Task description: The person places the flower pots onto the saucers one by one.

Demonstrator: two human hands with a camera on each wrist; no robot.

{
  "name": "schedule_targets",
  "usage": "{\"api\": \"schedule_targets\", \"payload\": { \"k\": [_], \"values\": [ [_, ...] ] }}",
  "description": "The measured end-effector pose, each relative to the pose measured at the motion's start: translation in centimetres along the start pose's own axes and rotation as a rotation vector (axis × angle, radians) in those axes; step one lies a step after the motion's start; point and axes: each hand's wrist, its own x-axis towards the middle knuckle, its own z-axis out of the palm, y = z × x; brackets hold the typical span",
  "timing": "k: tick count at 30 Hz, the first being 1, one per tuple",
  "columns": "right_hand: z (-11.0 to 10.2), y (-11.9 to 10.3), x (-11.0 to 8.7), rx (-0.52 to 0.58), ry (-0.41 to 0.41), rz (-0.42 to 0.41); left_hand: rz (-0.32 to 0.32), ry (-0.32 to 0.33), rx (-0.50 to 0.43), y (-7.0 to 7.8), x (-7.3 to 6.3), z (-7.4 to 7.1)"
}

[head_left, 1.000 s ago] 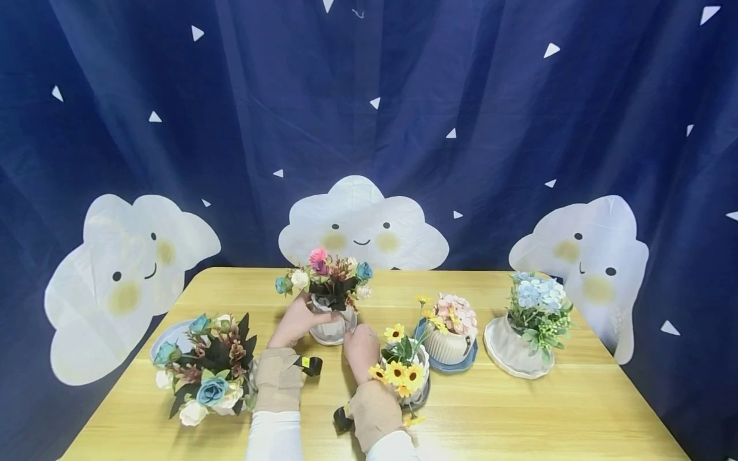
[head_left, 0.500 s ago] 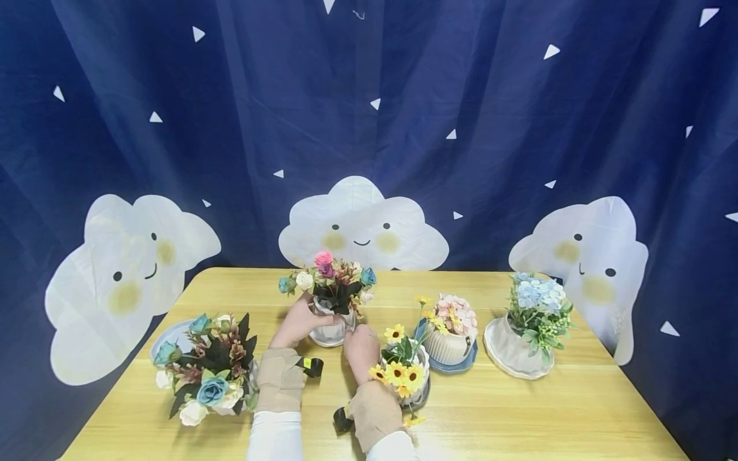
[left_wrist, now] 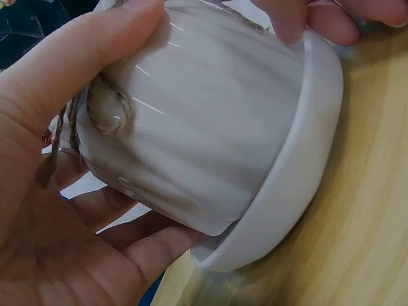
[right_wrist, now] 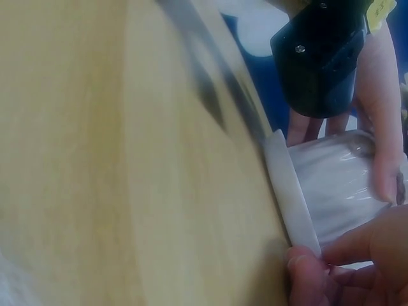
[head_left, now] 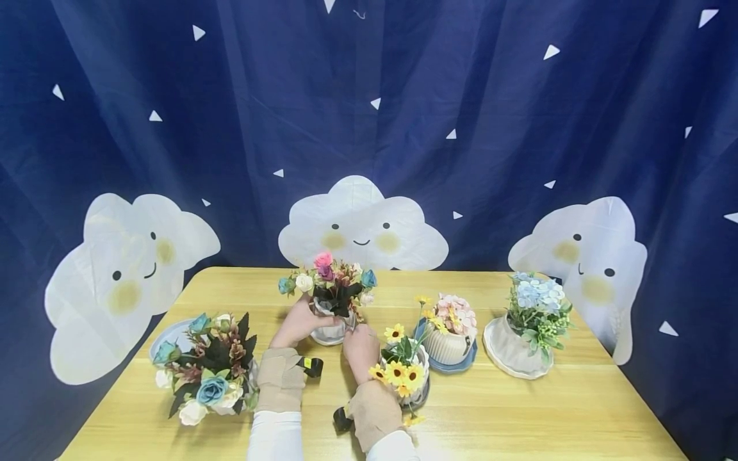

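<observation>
A white fluted flower pot with a twine bow stands in a white saucer at the middle of the table. Pink, purple, white and blue artificial flowers rise from it. My left hand grips the pot from the left, thumb across its near wall and fingers behind. At the saucer's right edge, my right hand pinches the rim between thumb and fingers, as the right wrist view shows. The pot's base sits inside the saucer's rim; its underside is hidden.
A pot of blue and white roses stands left, near a pale saucer. Close to my right wrist is a sunflower pot. Beyond it are a pink-flowered pot on a blue saucer and a blue hydrangea pot.
The flowers in the held pot have shifted slightly to the right and down since one second ago. Both hands keep their places, and little differs over the last half second.
</observation>
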Motion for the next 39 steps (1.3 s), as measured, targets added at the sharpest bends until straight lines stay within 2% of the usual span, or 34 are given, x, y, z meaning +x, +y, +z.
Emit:
{"api": "schedule_targets", "payload": {
  "k": [8,15,22,25,28,32,39],
  "values": [
    [0.0,0.1,0.0,0.007,0.01,-0.002,0.041,-0.051,0.003,0.0,0.2,-0.1],
    [-0.1,0.0,-0.2,0.008,0.026,0.006,0.106,-0.108,0.035,0.3,0.3,-0.1],
    [0.0,0.1,-0.1,0.021,0.003,0.016,0.035,-0.133,0.108,1.2,0.1,-0.4],
    [0.1,0.1,-0.1,0.023,-0.002,0.015,0.008,-0.133,0.192,1.6,0.0,-0.7],
    [0.2,0.2,-0.1,0.021,0.0,0.013,-0.05,-0.14,0.277,2.1,-0.2,-1.0],
    [0.3,0.2,-0.1,0.021,0.002,0.011,-0.133,-0.15,0.355,3.0,-0.5,-1.5],
    [0.4,0.2,-0.2,0.012,0.043,0.004,-0.19,-0.127,0.422,5.2,-1.5,-2.2]
  ]
}}
